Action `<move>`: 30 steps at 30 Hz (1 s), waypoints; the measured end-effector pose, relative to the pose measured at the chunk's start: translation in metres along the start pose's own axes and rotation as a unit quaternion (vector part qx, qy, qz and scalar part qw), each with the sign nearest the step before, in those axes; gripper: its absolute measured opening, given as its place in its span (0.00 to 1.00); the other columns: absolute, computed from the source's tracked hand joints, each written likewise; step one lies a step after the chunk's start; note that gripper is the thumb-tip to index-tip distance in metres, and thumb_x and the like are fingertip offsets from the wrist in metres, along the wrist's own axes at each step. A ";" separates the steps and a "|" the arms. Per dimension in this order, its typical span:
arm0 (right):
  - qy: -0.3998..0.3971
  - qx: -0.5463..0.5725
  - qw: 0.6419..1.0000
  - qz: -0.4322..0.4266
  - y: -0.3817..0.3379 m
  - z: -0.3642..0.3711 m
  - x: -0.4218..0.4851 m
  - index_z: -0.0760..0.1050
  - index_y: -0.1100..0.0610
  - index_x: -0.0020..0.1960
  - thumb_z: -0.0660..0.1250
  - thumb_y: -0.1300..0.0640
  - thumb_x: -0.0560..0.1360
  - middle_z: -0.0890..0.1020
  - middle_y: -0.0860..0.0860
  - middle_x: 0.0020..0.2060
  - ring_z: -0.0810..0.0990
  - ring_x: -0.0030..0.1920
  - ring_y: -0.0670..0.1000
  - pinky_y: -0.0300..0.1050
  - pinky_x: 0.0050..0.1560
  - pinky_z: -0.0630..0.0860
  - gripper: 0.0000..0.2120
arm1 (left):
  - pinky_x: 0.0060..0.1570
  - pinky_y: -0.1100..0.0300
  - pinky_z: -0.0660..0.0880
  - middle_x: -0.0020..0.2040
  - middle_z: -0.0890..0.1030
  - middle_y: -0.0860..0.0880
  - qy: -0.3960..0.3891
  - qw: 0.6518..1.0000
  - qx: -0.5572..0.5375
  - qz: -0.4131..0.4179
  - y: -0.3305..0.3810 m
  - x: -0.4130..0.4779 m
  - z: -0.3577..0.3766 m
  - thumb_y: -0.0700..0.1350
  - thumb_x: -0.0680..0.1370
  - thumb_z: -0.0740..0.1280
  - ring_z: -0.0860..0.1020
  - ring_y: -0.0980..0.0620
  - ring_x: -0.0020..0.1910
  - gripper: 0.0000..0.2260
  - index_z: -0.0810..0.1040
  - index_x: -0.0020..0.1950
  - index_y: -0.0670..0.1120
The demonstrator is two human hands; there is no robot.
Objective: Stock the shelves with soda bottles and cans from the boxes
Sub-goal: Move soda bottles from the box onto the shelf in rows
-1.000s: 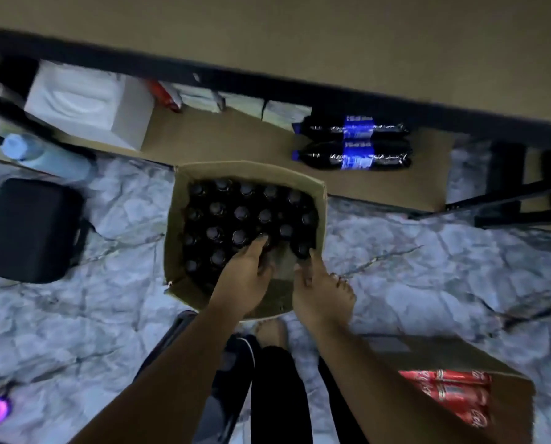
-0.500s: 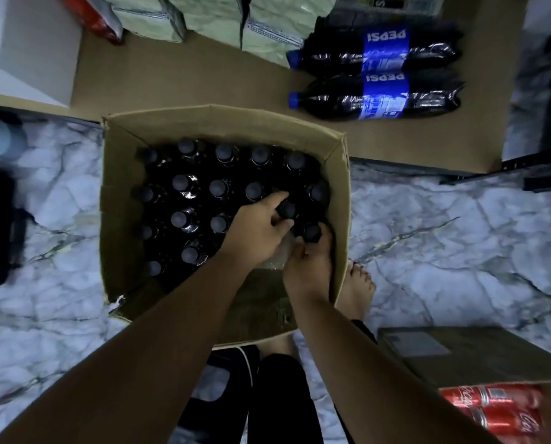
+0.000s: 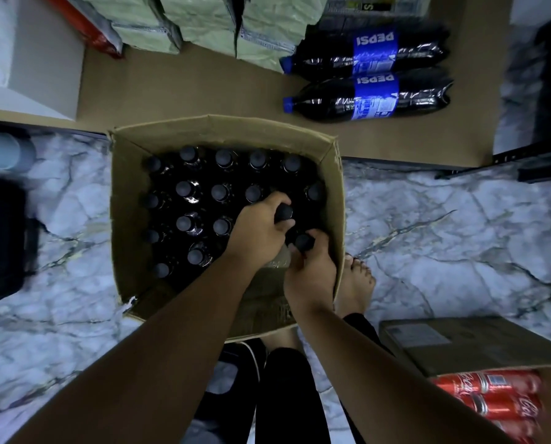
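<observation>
An open cardboard box stands on the marble floor, packed with several dark soda bottles with black caps. My left hand reaches into its right side and grips the neck of one bottle just under the cap. Beside it, my right hand grips the neck of another bottle near the box's right wall. Two large Pepsi bottles lie on their sides on the low brown shelf behind the box.
A second box with red cola cans sits at the lower right. Pale green packs and a white box occupy the shelf's back. A black case lies left on the floor. My bare foot stands by the box.
The view has dropped closer to the box. Both hands went from reaching over the bottles to closing round two bottle necks at the right side.
</observation>
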State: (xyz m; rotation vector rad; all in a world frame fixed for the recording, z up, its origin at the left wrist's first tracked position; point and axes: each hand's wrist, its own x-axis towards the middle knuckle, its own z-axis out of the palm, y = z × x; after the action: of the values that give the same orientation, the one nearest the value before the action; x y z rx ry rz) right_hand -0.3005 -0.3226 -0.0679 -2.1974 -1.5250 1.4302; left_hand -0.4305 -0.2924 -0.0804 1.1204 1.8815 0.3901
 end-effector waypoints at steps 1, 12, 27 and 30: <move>-0.014 -0.029 0.999 -0.014 -0.009 -0.015 -0.008 0.68 0.52 0.70 0.62 0.58 0.83 0.79 0.47 0.52 0.77 0.56 0.45 0.27 0.45 0.68 0.15 | 0.43 0.61 0.74 0.46 0.78 0.53 0.006 1.000 -0.005 0.003 0.005 -0.008 -0.005 0.45 0.80 0.71 0.78 0.52 0.44 0.14 0.77 0.65 0.50; -0.012 -0.108 0.962 -0.250 -0.073 -0.162 -0.108 0.71 0.45 0.66 0.58 0.40 0.81 0.71 0.42 0.55 0.71 0.55 0.51 0.55 0.52 0.75 0.17 | 0.50 0.62 0.75 0.53 0.78 0.53 0.022 0.997 -0.059 0.045 0.115 -0.125 -0.107 0.49 0.81 0.71 0.77 0.59 0.48 0.14 0.76 0.65 0.54; 0.046 0.069 0.911 -0.404 -0.222 -0.373 -0.259 0.76 0.47 0.63 0.69 0.59 0.80 0.76 0.34 0.59 0.77 0.62 0.41 0.38 0.62 0.74 0.14 | 0.48 0.48 0.79 0.46 0.78 0.53 0.097 0.968 -0.109 0.204 0.309 -0.291 -0.275 0.44 0.78 0.73 0.77 0.49 0.40 0.14 0.79 0.57 0.64; 0.051 0.093 0.900 -0.422 -0.248 -0.402 -0.285 0.78 0.51 0.63 0.69 0.57 0.80 0.77 0.37 0.58 0.78 0.62 0.46 0.50 0.61 0.77 0.11 | 0.42 0.50 0.76 0.39 0.75 0.59 0.105 0.959 -0.098 0.245 0.353 -0.315 -0.308 0.47 0.78 0.72 0.75 0.51 0.36 0.11 0.80 0.56 0.61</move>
State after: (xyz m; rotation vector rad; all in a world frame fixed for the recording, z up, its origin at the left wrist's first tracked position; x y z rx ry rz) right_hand -0.1871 -0.2647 0.4689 -1.1940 -1.8495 1.0685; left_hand -0.4251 -0.3107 0.4840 1.4462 1.6767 0.9866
